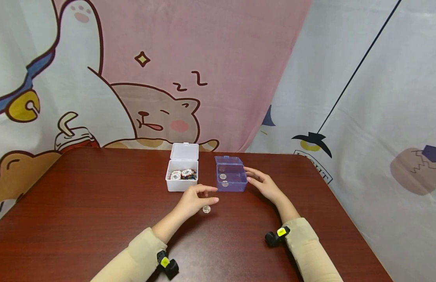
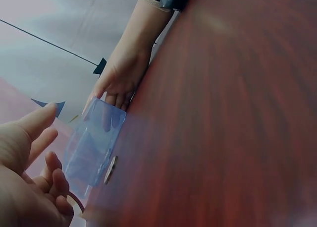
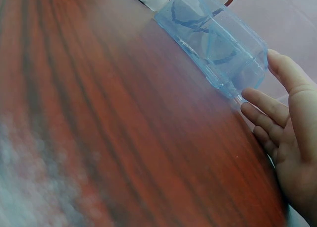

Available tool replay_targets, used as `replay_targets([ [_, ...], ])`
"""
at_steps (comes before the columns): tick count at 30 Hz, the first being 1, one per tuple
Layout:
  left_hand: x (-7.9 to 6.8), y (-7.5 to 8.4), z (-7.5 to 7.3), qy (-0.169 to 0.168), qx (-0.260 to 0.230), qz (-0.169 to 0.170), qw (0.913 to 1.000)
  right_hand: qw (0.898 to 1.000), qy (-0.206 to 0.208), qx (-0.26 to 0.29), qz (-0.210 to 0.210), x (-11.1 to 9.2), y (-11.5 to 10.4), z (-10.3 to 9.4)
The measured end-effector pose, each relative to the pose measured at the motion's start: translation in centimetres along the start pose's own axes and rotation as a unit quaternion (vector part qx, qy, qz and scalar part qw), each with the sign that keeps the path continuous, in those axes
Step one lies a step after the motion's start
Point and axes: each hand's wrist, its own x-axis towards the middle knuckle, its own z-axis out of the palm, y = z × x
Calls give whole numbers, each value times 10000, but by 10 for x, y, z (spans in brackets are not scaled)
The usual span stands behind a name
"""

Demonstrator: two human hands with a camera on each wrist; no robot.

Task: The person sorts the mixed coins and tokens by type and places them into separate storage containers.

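My left hand (image 1: 193,201) hovers over the table in front of the two boxes. Its thumb and index finger are spread, with nothing between them. A silvery coin (image 1: 206,209) shows just below the thumb; in the left wrist view the coin (image 2: 111,169) lies beyond the curled smaller fingers, in front of the blue box. The see-through blue-violet box (image 1: 239,187) stands with its lid raised and a few similar coins (image 1: 223,176) inside. Against its right side rests my right hand (image 1: 265,187), thumb and fingertips at the box's edge, fingers loosely extended.
Left of the blue box is a white box (image 1: 173,187), lid up, with many white and dark poker chips (image 1: 187,173) inside. Both boxes stand on a reddish-brown table (image 1: 98,219). Behind its far edge hangs a cartoon-printed cloth (image 1: 221,47).
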Motion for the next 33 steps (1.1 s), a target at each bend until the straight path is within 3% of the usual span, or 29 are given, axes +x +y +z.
replay_targets([
  [11, -6, -11, -9, -173, 118, -373, 9991, 10000, 10, -21, -23, 0, 1, 0],
  [19, -9, -14, -16, -561, 810, -98, 9951, 10000, 0, -10, -22, -1, 0, 0],
  [33, -6, -14, -19, -773, 2302, 223, 9698, 10000, 12, 18, 37, 1, 2, 0],
])
